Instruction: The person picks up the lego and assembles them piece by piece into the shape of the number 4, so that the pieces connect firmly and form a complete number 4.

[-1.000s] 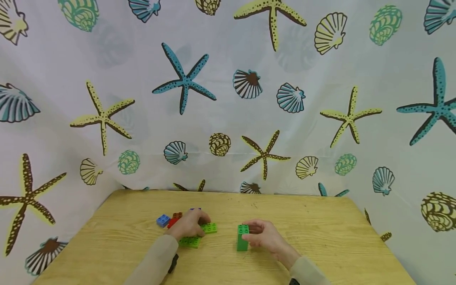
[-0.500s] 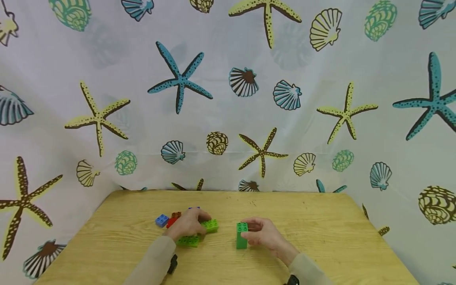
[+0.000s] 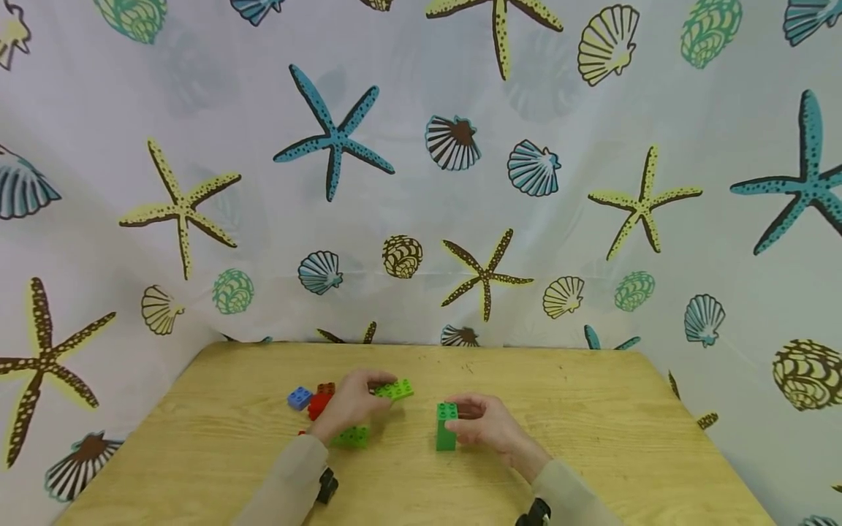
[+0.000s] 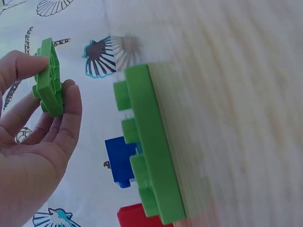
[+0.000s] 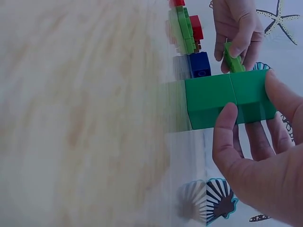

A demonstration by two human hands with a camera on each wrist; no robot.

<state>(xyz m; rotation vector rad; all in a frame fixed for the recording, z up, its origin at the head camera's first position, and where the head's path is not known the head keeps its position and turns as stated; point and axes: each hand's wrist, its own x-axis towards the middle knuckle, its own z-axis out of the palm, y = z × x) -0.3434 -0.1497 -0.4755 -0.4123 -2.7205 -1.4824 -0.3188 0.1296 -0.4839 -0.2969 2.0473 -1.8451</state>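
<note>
Head view: looks forward and slightly down from above the near edge of the surface (image 3: pixel 592 438), at a distance, taking in the printed curtain (image 3: pixel 421 183) behind. Left wrist view: very close, rolled sideways, facing the flat green plate (image 4: pixel 151 146) on the surface, the curtain beyond it. Right wrist view: equally close and rolled, facing the green tower (image 5: pixel 229 98). The right wrist and head views both show the tower and the plate.
</note>
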